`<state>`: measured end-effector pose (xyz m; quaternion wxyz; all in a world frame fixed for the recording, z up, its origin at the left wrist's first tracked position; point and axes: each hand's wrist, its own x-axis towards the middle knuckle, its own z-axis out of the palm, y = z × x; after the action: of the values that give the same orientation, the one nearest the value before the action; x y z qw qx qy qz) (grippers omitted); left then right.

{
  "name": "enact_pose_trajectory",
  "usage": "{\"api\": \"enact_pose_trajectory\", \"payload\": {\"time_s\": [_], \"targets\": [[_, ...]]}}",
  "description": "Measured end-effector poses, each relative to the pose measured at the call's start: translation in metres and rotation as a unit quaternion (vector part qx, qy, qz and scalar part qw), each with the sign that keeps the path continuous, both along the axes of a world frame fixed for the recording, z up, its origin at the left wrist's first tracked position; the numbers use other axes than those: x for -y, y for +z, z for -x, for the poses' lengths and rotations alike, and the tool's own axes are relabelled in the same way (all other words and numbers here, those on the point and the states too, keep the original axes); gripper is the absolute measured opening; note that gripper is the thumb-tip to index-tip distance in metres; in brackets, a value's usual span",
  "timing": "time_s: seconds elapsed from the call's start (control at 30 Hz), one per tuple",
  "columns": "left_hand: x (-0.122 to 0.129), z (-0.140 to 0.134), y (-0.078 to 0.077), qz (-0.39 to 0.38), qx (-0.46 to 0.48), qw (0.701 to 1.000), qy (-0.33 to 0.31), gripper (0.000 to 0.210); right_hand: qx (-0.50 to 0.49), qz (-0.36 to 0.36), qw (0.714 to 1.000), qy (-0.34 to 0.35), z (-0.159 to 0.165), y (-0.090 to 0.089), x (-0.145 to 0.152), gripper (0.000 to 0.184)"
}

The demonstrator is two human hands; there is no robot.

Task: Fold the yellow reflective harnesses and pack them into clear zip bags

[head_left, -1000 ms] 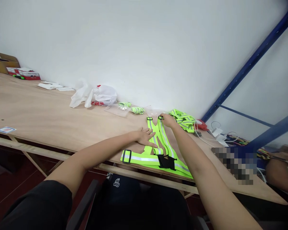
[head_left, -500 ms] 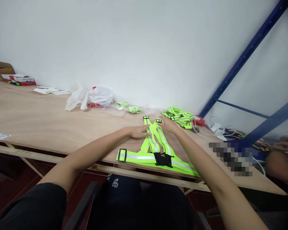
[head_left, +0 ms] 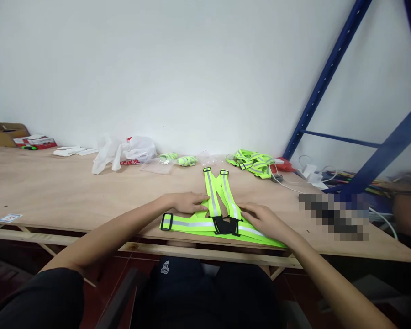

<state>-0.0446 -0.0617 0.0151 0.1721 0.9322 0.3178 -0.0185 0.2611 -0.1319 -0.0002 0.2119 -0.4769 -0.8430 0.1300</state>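
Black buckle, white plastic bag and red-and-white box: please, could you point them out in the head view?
Black buckle (head_left: 226, 227), head view: middle of its body.
White plastic bag (head_left: 141, 148), head view: its rounded, bulging part.
Red-and-white box (head_left: 42, 143), head view: side facing the camera.

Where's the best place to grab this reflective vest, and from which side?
Probably the left end of its waistband, by the black slider, your left hand coming from the left: that end lies flat and juts out beyond the straps.
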Motion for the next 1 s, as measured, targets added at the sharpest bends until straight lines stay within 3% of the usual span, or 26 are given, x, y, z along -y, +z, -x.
{"api": "enact_pose_trajectory", "payload": {"time_s": [0.13,0.27,0.43,0.6,0.83,1.0], "targets": [[-0.005,-0.016,0.024,-0.014,0.022,1.0,0.009,0.069,-0.02,-0.026,0.999,-0.022,-0.003,-0.011,0.0,0.035],[0.011,-0.045,0.039,-0.058,0.04,0.996,-0.049,0.067,-0.026,-0.021,0.997,-0.068,-0.004,-0.015,-0.001,0.024],[0.046,-0.081,0.018,-0.057,0.006,0.992,-0.112,0.08,0.02,-0.036,0.992,-0.123,0.003,-0.015,-0.002,0.013],[0.062,-0.087,-0.008,-0.08,-0.015,0.993,-0.091,0.098,0.081,-0.038,0.986,-0.144,0.005,-0.015,-0.005,0.017],[0.063,-0.08,-0.017,-0.087,0.019,0.993,-0.082,0.09,-0.001,-0.026,0.995,-0.093,-0.003,-0.02,-0.01,0.022],[0.062,-0.081,-0.02,-0.081,0.02,0.994,-0.077,0.087,-0.001,-0.029,0.993,-0.118,-0.005,-0.021,-0.009,0.023]]}}
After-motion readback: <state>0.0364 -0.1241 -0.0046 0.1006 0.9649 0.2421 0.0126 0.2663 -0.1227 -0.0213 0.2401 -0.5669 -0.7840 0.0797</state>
